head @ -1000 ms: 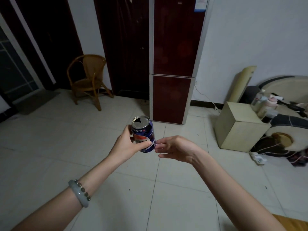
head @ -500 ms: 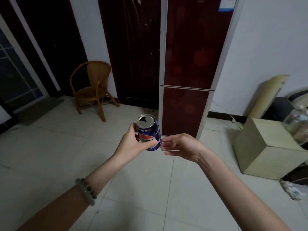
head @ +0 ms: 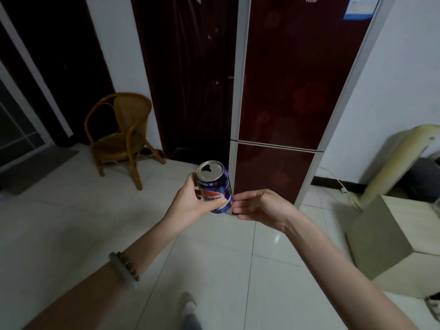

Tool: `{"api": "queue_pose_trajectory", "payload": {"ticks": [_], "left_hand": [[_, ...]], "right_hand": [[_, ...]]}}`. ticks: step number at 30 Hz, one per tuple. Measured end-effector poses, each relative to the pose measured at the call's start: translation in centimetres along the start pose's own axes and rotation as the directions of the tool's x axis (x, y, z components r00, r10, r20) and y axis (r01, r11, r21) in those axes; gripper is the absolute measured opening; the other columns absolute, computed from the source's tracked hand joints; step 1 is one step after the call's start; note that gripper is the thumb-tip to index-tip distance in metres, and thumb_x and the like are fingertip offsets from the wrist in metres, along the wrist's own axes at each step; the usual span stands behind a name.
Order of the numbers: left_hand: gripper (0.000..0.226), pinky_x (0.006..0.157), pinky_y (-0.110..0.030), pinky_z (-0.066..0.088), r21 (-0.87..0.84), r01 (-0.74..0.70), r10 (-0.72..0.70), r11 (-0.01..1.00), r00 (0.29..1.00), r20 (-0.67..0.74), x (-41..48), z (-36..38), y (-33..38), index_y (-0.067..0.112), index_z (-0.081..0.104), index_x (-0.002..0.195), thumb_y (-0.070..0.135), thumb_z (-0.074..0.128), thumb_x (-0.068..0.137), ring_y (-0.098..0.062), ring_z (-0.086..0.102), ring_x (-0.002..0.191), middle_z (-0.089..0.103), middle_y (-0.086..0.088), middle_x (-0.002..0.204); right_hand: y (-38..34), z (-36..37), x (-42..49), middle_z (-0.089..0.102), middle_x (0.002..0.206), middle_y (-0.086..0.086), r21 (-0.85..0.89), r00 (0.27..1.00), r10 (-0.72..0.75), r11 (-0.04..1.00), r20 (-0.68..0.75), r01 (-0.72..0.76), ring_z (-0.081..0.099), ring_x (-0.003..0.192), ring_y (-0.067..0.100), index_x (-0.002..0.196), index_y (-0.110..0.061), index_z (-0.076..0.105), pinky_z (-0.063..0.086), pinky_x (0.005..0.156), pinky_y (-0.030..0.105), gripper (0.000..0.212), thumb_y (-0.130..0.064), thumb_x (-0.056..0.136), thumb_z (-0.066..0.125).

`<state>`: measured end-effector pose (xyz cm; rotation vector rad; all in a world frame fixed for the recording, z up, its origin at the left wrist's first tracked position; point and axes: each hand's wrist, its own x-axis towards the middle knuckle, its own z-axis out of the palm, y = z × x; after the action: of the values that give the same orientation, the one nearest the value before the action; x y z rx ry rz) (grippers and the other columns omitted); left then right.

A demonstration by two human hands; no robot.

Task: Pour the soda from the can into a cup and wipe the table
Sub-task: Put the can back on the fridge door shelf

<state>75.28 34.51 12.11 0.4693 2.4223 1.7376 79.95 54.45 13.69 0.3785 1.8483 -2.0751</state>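
A blue soda can (head: 217, 186) with its top opened is held upright in front of me, over the tiled floor. My left hand (head: 190, 203) wraps around its left side, thumb across the front label. My right hand (head: 259, 206) hovers just to the right of the can, fingers loosely curled and pointing at it, fingertips at or very near its lower edge; it holds nothing. No cup, cloth or table shows in the head view.
A tall dark red fridge (head: 285, 103) stands straight ahead, a dark door (head: 190, 79) to its left. A wicker chair (head: 121, 136) sits at the left wall. A beige box (head: 400, 239) and a leaning beige roll (head: 392, 163) are on the right. My foot (head: 189, 308) is below.
I have walked closer to the fridge, which looms larger; the box and clutter slid off to the right. Both hands keep the same pose around the can.
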Motion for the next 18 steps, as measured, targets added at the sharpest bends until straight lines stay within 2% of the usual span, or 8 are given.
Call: {"api": "queue_pose_trajectory", "payload": {"ticks": [4,10,12,15,18], "left_hand": [[0.087,0.098,-0.039,0.048,-0.005,-0.029,0.03,1.0,0.999,0.041,7.7,-1.6,-1.0,0.029,0.045,0.124,0.052,0.081,0.048,-0.008,0.059,0.109,0.061,0.011,0.12],[0.085,0.097,-0.034,0.048,0.004,-0.091,0.09,0.996,0.99,0.109,19.8,-5.4,-1.5,0.027,0.043,0.125,0.045,0.084,0.053,-0.007,0.058,0.11,0.06,0.011,0.12],[0.082,0.097,-0.036,0.048,0.016,-0.111,0.108,0.994,0.987,0.118,23.7,-6.7,-1.6,0.027,0.044,0.125,0.041,0.085,0.055,-0.008,0.057,0.112,0.059,0.01,0.121],[0.084,0.097,-0.036,0.048,0.028,-0.135,0.131,0.99,0.984,0.123,29.0,-8.2,-1.7,0.03,0.045,0.121,0.048,0.083,0.049,-0.007,0.058,0.109,0.06,0.011,0.119],[0.08,0.097,-0.037,0.048,0.04,-0.135,0.128,0.99,0.981,0.144,33.4,-9.0,-1.9,0.026,0.046,0.123,0.039,0.086,0.055,-0.009,0.058,0.109,0.061,0.008,0.119]], "right_hand": [[-3.1,-0.6,6.5,0.063,0.093,0.017,0.022,1.0,-0.009,1.0,-0.03,0.01,0.062,0.087,0.026,0.111,0.008,0.059,0.05,0.088,0.038,0.041,0.019,0.083,0.031],[-9.1,-0.7,16.1,0.063,0.088,0.016,0.079,0.997,-0.047,0.996,-0.062,0.052,0.062,0.081,0.025,0.101,0.004,0.061,0.054,0.077,0.033,0.038,0.02,0.083,0.031],[-11.1,-0.7,19.1,0.064,0.088,0.016,0.096,0.996,-0.058,0.993,-0.069,0.065,0.063,0.08,0.024,0.099,0.004,0.062,0.055,0.075,0.032,0.038,0.019,0.083,0.032],[-13.6,-1.0,23.3,0.067,0.085,0.014,0.119,0.994,-0.074,0.989,-0.083,0.083,0.066,0.077,0.023,0.097,0.002,0.065,0.057,0.073,0.031,0.038,0.018,0.084,0.033],[-15.5,-1.4,26.9,0.068,0.083,0.013,0.133,0.992,-0.068,0.988,-0.106,0.082,0.066,0.076,0.022,0.097,0.002,0.064,0.056,0.072,0.03,0.037,0.018,0.084,0.034]]}}
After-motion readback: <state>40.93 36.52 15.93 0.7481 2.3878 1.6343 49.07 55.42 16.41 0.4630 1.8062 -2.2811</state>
